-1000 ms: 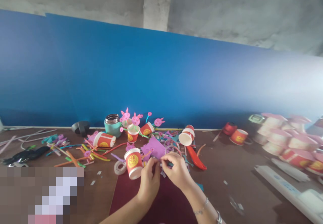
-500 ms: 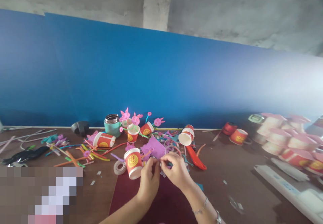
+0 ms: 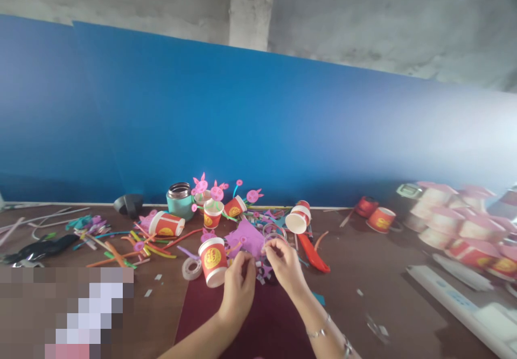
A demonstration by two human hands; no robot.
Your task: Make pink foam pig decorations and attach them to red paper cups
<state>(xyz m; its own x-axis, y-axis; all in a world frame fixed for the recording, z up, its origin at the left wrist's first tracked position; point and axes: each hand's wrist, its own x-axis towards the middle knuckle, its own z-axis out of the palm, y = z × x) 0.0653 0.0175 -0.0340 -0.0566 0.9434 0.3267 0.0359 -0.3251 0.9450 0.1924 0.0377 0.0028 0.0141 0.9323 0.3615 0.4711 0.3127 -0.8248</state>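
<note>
My left hand is closed in a pinch above the dark red mat; whatever lies between its fingertips is too small to name. A little to the right, my right hand is also pinched, near some scraps, its contents too small to make out. Close beside my left hand a red and white paper cup stands tilted. A roll of clear tape lies to the left of that cup. Just beyond my hands is a piece of purple paper among small coloured cuttings.
Paper cups with pink pig-like figures stand at the back beside a teal flask. Coloured strips lie scattered to the left. Red-handled scissors lie right of centre. At the right are stacked cups and a white power strip.
My right hand has moved slightly right and up, away from my left hand, so a gap shows between their fingertips. My left hand has hardly moved.
</note>
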